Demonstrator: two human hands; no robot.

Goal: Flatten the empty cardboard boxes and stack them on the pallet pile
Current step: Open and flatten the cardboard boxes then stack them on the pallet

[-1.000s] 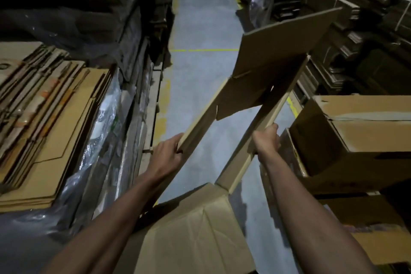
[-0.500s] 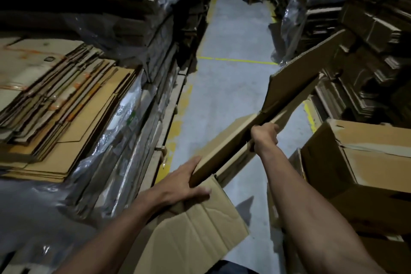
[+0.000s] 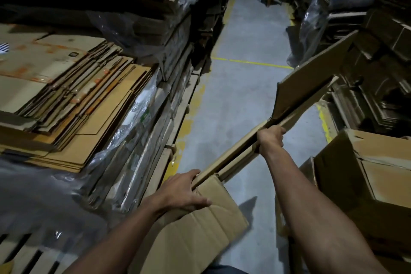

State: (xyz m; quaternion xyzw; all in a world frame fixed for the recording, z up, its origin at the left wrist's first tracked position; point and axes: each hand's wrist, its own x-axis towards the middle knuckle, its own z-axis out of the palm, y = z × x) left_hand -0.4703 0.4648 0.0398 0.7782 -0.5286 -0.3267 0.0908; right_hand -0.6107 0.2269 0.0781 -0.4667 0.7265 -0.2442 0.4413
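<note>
Flattened cardboard stack (image 3: 66, 100) left, aisle floor (image 3: 242, 95) centre, open box (image 3: 367, 176) right, probably more stacks (image 3: 378, 62) behind

Yellow line (image 3: 251, 62) crosses grey aisle floor (image 3: 240, 100); plastic-wrapped bundles (image 3: 315, 13) beside it.
</note>
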